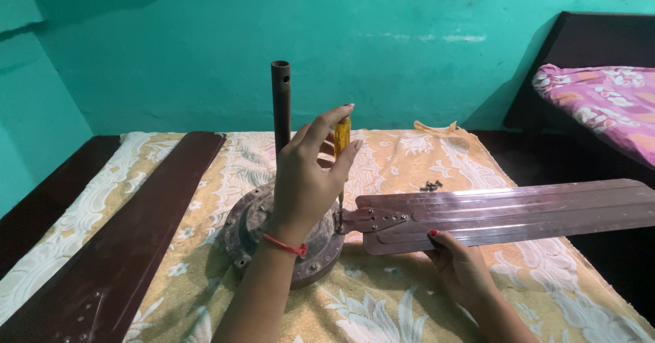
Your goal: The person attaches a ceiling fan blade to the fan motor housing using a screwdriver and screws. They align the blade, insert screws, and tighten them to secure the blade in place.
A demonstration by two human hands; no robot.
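A patterned cloth (pixel 423 159) covers the surface, where a long fan blade (pixel 505 213) meets the round fan motor (pixel 245 227) — the right hand (pixel 460 268) grips the blade's near edge from below. The left hand (pixel 307 179) has its fingers closed on a yellow-handled screwdriver (pixel 342 138) — upright, tip at the blade's bracket. Small screws (pixel 432 186) lie just beyond.

Glossy metal fan blade (pixel 505 210); dull rusty metal motor housing (pixel 249 223), translucent plastic screwdriver handle (pixel 341 137), soft patterned cloth (pixel 409 159)

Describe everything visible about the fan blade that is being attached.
The fan blade is long, flat, glossy brownish-pink metal with lengthwise ribs. It lies level, running right from the motor hub. Its riveted bracket end meets the hub, where the left hand stands a yellow-handled screwdriver upright. The right hand supports its near edge from beneath.
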